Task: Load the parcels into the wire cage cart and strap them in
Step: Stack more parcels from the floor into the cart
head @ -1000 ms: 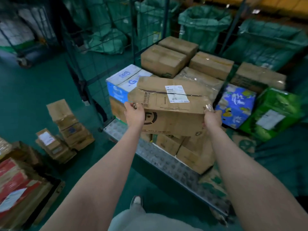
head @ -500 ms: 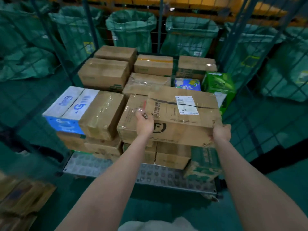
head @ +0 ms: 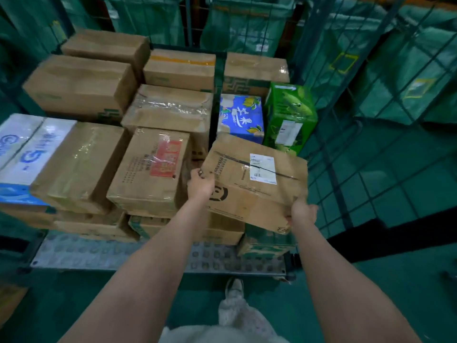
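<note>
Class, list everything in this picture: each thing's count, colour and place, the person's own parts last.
brown cardboard box with a white label: one, brown, held tilted over the cart's front right.
stacked brown cardboard boxes: at least seven on top, more beneath, across the cart.
white-and-blue carton: one, far left of the stack.
blue printed carton: one, beyond the held box.
green printed carton: one, right of the blue one.
wire cage cart: one, grey studded deck, dark wire walls.
green woven sacks: several, behind the wires.
pale shoe: one, on the green floor.
left hand: one, grips the held box's near left corner.
right hand: one, grips its near right corner.
</note>
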`<state>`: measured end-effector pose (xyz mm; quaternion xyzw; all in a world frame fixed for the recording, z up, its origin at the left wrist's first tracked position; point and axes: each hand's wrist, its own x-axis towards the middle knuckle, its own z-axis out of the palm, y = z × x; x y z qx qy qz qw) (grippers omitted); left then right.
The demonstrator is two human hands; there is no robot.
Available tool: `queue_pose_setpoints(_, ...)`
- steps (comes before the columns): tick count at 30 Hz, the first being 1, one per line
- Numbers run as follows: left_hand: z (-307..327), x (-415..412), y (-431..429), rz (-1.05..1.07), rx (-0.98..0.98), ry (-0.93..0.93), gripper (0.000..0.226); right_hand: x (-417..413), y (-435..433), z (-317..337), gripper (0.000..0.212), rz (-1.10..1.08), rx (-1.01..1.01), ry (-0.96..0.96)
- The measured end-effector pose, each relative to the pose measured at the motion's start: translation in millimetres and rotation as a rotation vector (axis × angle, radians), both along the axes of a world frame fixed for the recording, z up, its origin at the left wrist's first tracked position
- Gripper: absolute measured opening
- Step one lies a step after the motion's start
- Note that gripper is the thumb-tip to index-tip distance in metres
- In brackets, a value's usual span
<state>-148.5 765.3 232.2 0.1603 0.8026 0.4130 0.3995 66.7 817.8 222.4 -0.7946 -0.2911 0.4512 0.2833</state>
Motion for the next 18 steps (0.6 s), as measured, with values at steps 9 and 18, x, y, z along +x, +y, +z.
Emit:
queue_pose_setpoints(9, -42.2, -32.9, 65.3, 0.038, -0.046, -0.203, 0.07, -26.6, 26.4, -68.8, 0.042, -0.006, -0.243, 0.182)
queue_pose_setpoints(18, -56.5, 2.0, 78.9, -0.06, 0.014, -0.047, 0.063, -67.2, 24.9, -58.6, 0.06, 0.891, -0.803, 0.057)
